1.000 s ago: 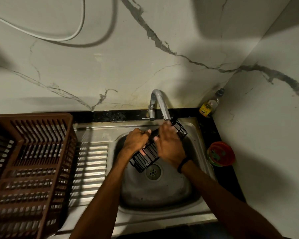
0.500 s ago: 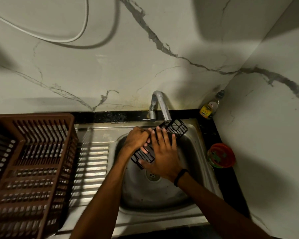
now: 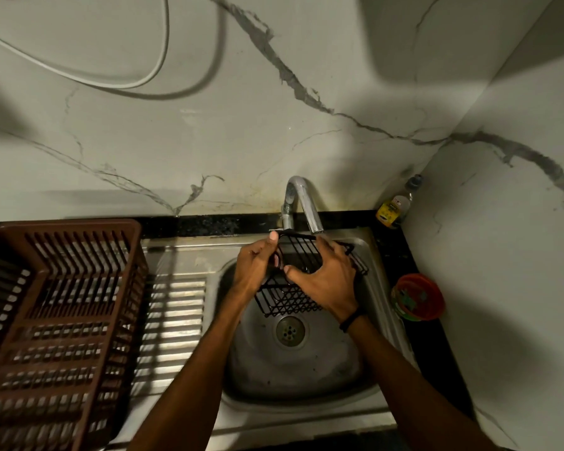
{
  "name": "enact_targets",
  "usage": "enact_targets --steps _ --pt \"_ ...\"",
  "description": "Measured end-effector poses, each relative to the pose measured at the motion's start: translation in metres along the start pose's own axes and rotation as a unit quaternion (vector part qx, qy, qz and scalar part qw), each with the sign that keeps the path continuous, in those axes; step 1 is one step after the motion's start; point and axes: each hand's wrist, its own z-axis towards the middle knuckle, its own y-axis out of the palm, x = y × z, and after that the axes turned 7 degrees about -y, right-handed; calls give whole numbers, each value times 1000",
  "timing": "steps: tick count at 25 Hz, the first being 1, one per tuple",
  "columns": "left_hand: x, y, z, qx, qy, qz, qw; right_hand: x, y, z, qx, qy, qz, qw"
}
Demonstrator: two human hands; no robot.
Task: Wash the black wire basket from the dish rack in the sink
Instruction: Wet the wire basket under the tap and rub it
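A black wire basket [image 3: 285, 301] is held over a steel sink [image 3: 293, 372] by two bare hands. The left hand [image 3: 254, 266] is curled round the basket's left edge, its thumb raised against the top corner. The right hand [image 3: 331, 279] is laid over the basket from the right, with the thumb pressed into the wire and the fingers [image 3: 326, 247] bent over the far rim. Both hands are closed on the basket. A dark band [image 3: 350, 320] is worn on the right wrist.

The basket is tilted, with its far end raised towards 12 o'clock, just under the spout of a curved metal tap [image 3: 302, 203], and its mesh end lowered towards 6 o'clock, above the round drain [image 3: 289, 330]. Much of its middle is hidden by the right hand. Whether water is running cannot be told.

At 9 o'clock from the basin a ribbed steel draining board [image 3: 176, 320] is seen, and beyond it, at the far left, a brown slatted plastic dish rack [image 3: 56, 320]. At 3 o'clock a round red container [image 3: 419, 296] is set on the dark counter edge. At 1 o'clock, in the wall corner, a small bottle with a yellow label [image 3: 394, 206] is stood. A white cable [image 3: 111, 79] is looped across the marbled wall at 11 o'clock.
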Motion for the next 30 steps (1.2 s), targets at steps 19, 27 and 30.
enact_targets --steps 19,27,30 --pt "13 6 0 -51 -194 -25 979 24 8 -7 41 -115 197 973" --pt "-3 -14 11 -89 -309 -280 904 100 20 22 41 205 245 947" --pt "-14 -15 14 -30 -323 -269 907 106 11 28 -17 233 226 946"
